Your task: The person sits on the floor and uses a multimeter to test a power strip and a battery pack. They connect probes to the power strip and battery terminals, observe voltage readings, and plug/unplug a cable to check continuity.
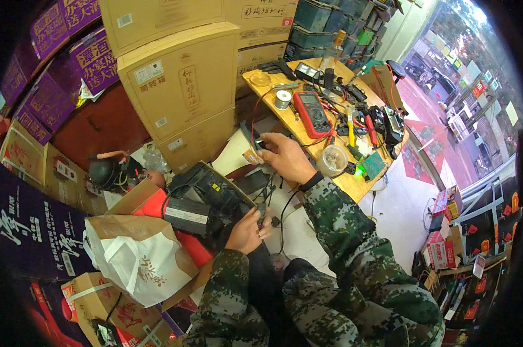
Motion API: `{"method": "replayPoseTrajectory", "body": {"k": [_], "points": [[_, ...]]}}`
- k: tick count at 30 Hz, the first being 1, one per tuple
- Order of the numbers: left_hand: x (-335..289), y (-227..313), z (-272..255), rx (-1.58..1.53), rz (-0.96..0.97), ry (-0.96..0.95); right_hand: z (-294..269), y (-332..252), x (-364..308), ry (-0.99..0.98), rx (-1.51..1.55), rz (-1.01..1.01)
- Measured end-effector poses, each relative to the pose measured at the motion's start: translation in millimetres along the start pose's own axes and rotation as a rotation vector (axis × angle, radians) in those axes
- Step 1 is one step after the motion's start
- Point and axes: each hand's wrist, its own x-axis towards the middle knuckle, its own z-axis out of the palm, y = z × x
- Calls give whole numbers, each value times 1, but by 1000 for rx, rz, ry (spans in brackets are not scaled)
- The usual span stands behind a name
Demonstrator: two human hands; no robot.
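My right hand (287, 157) is raised between the box and the table. Its thumb and fingers pinch a thin dark flat piece (251, 137); a small orange-and-white label shows beside the fingertips. Lower and to the left, my left hand (247, 231) is closed at the near right edge of an open carton full of black electronics. What its curled fingers grip is dark and mostly hidden. Inside the carton lie a black power adapter (186, 216) with a pale label and black cases with cables (206, 188).
A wooden table (281, 118) holds a red multimeter (312, 114), a solder spool (283, 99), a clear tub (333, 160), a green circuit board (372, 165) and tools. A white bag (140, 263) stands near left. Stacked cartons (180, 92) rise behind; cables trail on the floor.
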Motion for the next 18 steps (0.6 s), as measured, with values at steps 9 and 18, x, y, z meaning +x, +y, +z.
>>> {"method": "replayPoseTrajectory", "body": {"k": [9,18], "points": [[5,-3,1,47,1,22,-61,23,72,229,-268,-79],[15,-5,0,-26,-34,24,-66,93,244,44,-815,-11]]}}
